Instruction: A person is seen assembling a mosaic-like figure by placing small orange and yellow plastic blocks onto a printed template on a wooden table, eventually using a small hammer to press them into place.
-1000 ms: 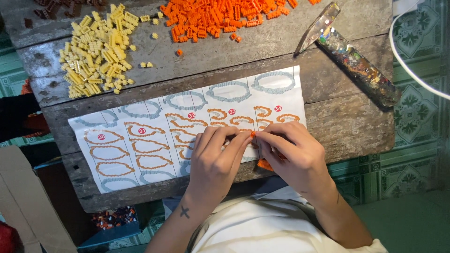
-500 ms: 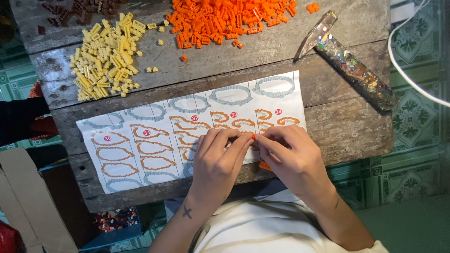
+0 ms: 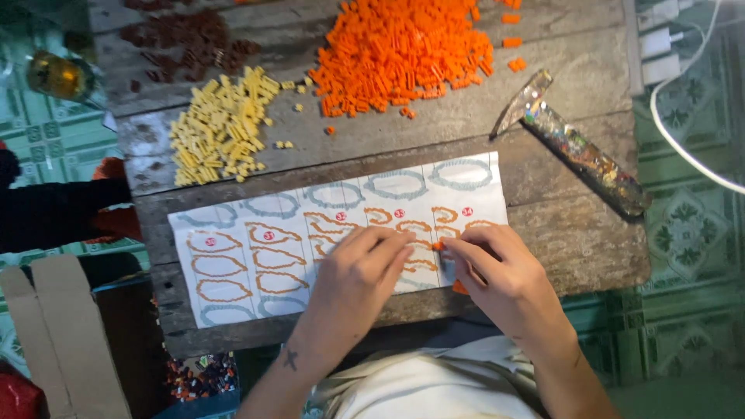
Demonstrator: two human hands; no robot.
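Note:
A white paper sheet [image 3: 256, 256] printed with orange and grey-blue outline shapes and small red dots lies on a worn wooden table [image 3: 559, 233]. My left hand [image 3: 357, 283] rests flat on the sheet, fingers pointing right. My right hand [image 3: 497, 275] meets it fingertip to fingertip and pinches a small orange piece [image 3: 438, 246] against the paper. Another orange bit [image 3: 459, 288] shows under my right palm. Whether my left fingers also hold the piece is hidden.
A heap of orange pieces [image 3: 403, 54], a heap of pale yellow pieces [image 3: 217, 132] and a scatter of dark brown pieces [image 3: 190, 43] lie at the table's far side. A hammer with a mottled handle [image 3: 578, 147] lies at right. Cardboard [image 3: 66, 341] stands lower left.
The view has shifted, so the table and its heaps sit lower in the picture. Both hands stay together on the sheet with the orange piece between the fingertips.

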